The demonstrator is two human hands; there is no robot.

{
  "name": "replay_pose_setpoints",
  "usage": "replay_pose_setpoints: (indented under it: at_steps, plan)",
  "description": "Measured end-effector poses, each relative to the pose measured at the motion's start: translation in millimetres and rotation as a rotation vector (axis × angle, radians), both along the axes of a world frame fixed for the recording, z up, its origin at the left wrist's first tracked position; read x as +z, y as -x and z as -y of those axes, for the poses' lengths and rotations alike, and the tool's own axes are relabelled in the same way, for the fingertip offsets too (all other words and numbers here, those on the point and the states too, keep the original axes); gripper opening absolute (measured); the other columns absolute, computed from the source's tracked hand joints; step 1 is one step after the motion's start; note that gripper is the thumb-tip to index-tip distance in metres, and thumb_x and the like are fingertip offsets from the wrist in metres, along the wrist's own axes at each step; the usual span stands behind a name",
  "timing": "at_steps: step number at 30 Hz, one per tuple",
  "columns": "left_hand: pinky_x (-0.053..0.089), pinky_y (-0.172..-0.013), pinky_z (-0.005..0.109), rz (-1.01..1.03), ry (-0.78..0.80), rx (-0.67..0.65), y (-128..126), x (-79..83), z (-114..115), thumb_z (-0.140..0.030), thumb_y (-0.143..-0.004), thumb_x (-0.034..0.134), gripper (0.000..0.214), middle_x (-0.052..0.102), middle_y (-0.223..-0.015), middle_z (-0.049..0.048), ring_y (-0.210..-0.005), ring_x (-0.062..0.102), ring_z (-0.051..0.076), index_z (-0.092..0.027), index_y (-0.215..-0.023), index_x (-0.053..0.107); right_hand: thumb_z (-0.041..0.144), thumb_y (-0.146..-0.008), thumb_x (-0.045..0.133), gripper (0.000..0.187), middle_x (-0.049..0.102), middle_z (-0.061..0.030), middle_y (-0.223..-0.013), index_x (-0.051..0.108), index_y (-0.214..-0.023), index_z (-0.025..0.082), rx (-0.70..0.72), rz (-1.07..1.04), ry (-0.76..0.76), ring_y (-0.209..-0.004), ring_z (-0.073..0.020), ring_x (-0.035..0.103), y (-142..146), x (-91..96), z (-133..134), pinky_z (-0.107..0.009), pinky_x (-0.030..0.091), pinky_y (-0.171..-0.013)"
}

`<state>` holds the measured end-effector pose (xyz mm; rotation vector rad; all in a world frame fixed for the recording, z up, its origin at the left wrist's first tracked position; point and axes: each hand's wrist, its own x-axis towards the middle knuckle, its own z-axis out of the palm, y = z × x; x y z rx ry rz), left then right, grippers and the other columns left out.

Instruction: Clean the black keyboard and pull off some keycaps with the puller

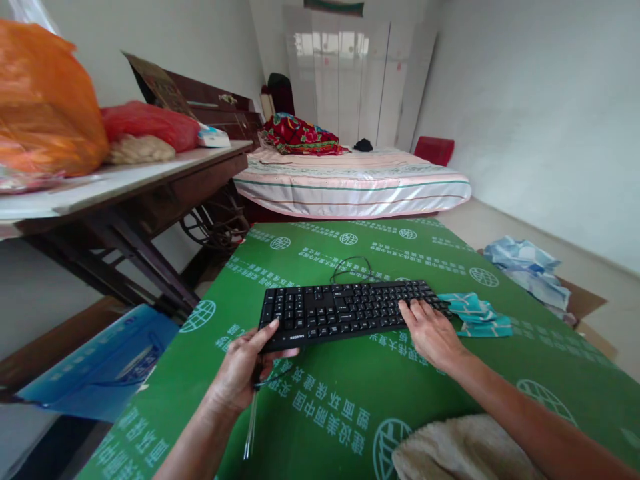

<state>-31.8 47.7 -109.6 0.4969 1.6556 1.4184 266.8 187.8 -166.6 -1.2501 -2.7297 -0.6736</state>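
A black keyboard (340, 310) with its lettering upside down to me lies crosswise over the green board (320, 407). My left hand (245, 367) grips its left end, thumb on top and fingers underneath. Below that hand hang a piece of black cable and thin pale strands (250, 427). My right hand (431, 333) lies on the keys near the right end, fingers extended over them; its underside is hidden. Just beyond that end is a folded teal cloth (480, 315) with white lines. A thin black cord (353, 267) loops behind the keyboard.
A beige fluffy cloth (465, 450) lies at the near edge. To the left, a table (195, 163) bears orange (47, 100) and red bags (153, 127). A blue package (110, 363) sits below it. Behind is a bed (350, 190); blue-white fabric (525, 267) lies right.
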Motion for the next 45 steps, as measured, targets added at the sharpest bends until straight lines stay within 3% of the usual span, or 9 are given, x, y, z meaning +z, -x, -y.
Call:
replay_pose_setpoints:
  at_steps: [9,17,23,30,36,40,45]
  plan:
    - [0.026,-0.036,0.017,-0.351,0.245,-0.230,7.7,-8.4,24.4,-0.059,-0.071,0.060,0.047,0.059,-0.054,0.0025,-0.042,0.047,0.009,-0.012,-0.069,0.056,0.000,-0.076,0.046,0.049,0.061,-0.0180,-0.111,0.054,-0.124,0.008,0.103,0.016,-0.161,-0.103,-0.0289,0.055,-17.1,-15.3,21.8,-0.034,0.051,-0.078]
    - [0.031,-0.039,0.021,-0.428,0.315,-0.240,6.8,-11.6,30.2,-0.060,-0.066,0.063,0.044,0.048,-0.047,-0.0040,-0.042,0.042,0.011,-0.017,-0.062,0.053,-0.001,-0.077,0.044,0.048,0.061,-0.0207,-0.111,0.054,-0.124,0.006,0.129,0.010,-0.160,-0.104,-0.0305,0.056,-24.9,-20.1,36.0,-0.037,0.052,-0.079]
    - [0.035,-0.042,0.023,-0.580,0.340,-0.302,11.7,-9.6,29.1,-0.061,-0.064,0.062,0.043,0.052,-0.048,-0.0018,-0.047,0.051,0.016,-0.018,-0.063,0.058,-0.001,-0.077,0.044,0.047,0.063,-0.0193,-0.109,0.056,-0.122,0.008,0.121,0.034,-0.168,-0.101,-0.0301,0.057,-25.5,-17.6,39.8,-0.036,0.053,-0.077]
    - [0.031,-0.042,0.023,-0.721,0.383,-0.279,11.8,-6.1,31.0,-0.054,-0.062,0.066,0.034,0.052,-0.044,-0.0019,-0.044,0.049,0.016,-0.021,-0.060,0.058,-0.002,-0.075,0.046,0.049,0.063,-0.0185,-0.109,0.057,-0.121,0.009,0.144,0.036,-0.190,-0.101,-0.0304,0.058,-30.0,-17.9,43.6,-0.037,0.053,-0.075]
    - [0.032,-0.046,0.023,-0.777,0.363,-0.263,10.4,-13.8,41.4,-0.046,-0.069,0.060,0.026,0.053,-0.048,-0.0027,-0.045,0.050,0.016,-0.021,-0.068,0.059,-0.005,-0.073,0.046,0.050,0.064,-0.0174,-0.108,0.057,-0.119,0.011,0.172,0.026,-0.205,-0.102,-0.0300,0.058,-37.6,-24.7,46.8,-0.036,0.053,-0.075]
    - [0.037,-0.047,0.023,-0.729,0.309,-0.247,11.2,-21.0,52.0,-0.044,-0.076,0.049,0.025,0.053,-0.049,-0.0031,-0.045,0.052,0.016,-0.022,-0.079,0.060,-0.005,-0.073,0.045,0.050,0.064,-0.0169,-0.108,0.057,-0.119,0.011,0.184,0.018,-0.203,-0.101,-0.0293,0.058,-40.7,-26.3,49.0,-0.036,0.052,-0.077]
    - [0.043,-0.046,0.025,-0.708,0.245,-0.120,10.2,-19.1,60.1,-0.044,-0.077,0.047,0.033,0.058,-0.055,-0.0015,-0.048,0.057,0.018,-0.020,-0.098,0.057,-0.005,-0.074,0.043,0.049,0.063,-0.0178,-0.107,0.058,-0.118,0.011,0.200,-0.001,-0.182,-0.099,-0.0288,0.058,-45.3,-25.3,50.4,-0.037,0.052,-0.077]
